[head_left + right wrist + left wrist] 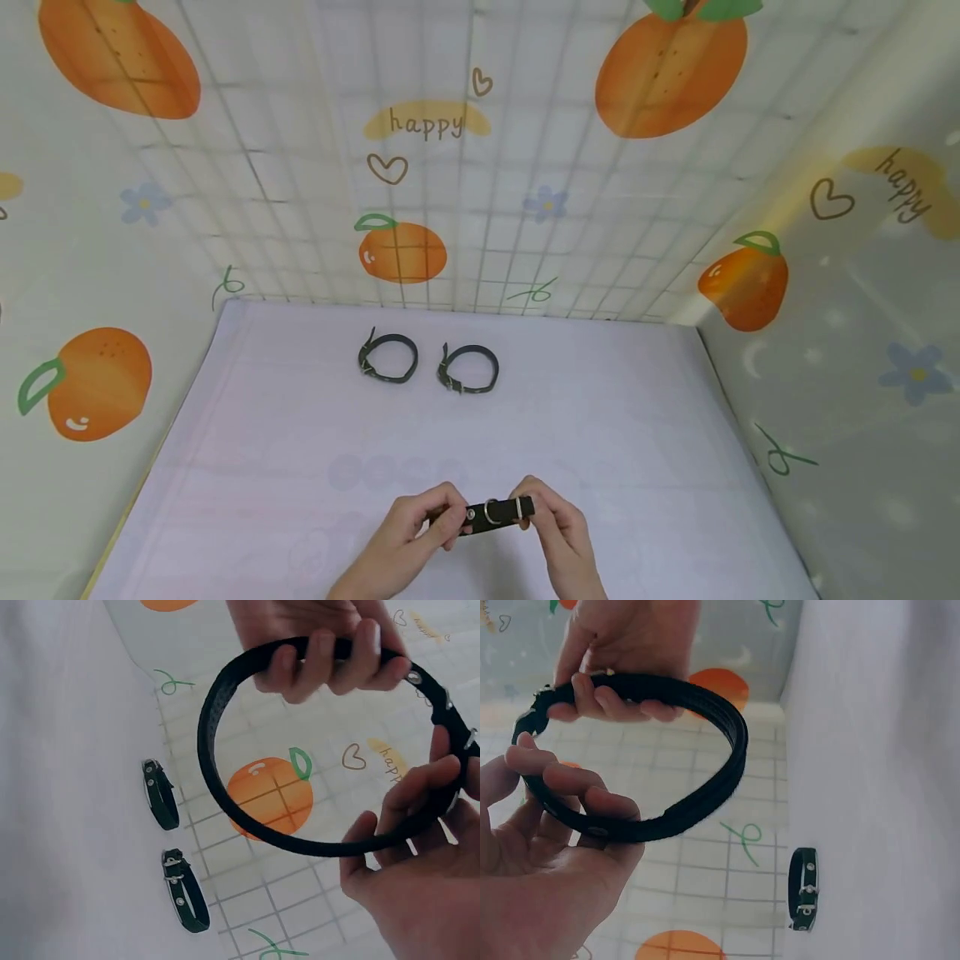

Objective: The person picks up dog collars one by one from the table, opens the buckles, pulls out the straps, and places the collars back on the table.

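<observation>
Both hands hold a black collar (498, 514) above the front part of the table, its loop closed into a ring. A metal D-ring, a rivet and a metal loop show on its near side. My left hand (408, 533) grips the band left of the D-ring, fingers curled round it. At the other end, beside the metal loop, my right hand (561, 533) pinches the band between thumb and fingers. In the right wrist view the collar (208, 750) forms a wide round loop, with its metal fittings between the two hands.
Two similar black buckled collars, a left one (389, 358) and a right one (469, 369), stand side by side on the white tabletop (600, 417) farther back. A fruit-patterned sheet (480, 192) over a wire grid rises behind the table, with patterned walls at both sides.
</observation>
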`<state>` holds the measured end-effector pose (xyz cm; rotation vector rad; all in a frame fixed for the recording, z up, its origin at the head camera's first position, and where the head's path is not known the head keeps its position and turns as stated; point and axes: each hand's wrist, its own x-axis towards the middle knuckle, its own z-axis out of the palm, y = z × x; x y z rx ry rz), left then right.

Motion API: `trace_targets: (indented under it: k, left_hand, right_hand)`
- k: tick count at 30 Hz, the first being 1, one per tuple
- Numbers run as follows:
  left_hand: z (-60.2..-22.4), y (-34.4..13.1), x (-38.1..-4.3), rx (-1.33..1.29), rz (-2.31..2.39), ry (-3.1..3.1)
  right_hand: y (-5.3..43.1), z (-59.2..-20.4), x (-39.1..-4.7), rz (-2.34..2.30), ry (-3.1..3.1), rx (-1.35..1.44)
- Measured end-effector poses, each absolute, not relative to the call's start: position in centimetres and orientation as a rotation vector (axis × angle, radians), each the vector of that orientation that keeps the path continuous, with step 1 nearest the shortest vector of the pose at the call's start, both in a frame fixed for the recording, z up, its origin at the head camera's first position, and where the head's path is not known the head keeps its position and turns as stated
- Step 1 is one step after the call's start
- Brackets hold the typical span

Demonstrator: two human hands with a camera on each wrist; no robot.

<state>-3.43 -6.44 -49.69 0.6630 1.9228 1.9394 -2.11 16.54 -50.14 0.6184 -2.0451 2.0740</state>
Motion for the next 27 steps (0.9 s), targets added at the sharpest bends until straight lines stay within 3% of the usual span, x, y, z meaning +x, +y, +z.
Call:
trace_targets:
  k: [4, 11, 18, 27]
  left_hand:
    - [-49.84, -6.72, -3.35, 0.660, 1.981, 1.875]
    - [-50.14, -7.15, -3.20, 0.611, 2.146, 1.703]
    - [-49.99, -6.97, -3.27, 0.690, 2.072, 1.818]
    - [-50.53, -7.22, -3.36, 0.655, 2.122, 1.857]
  right_hand:
    - [16.56, -50.02, -2.14, 2.061, -1.990, 0.582]
    - [16.80, -49.67, -1.63, 2.264, -1.897, 0.247]
    - [17.13, -49.92, -1.75, 2.101, -2.096, 0.459]
    - [17.36, -50.19, -1.72, 2.141, -2.067, 0.512]
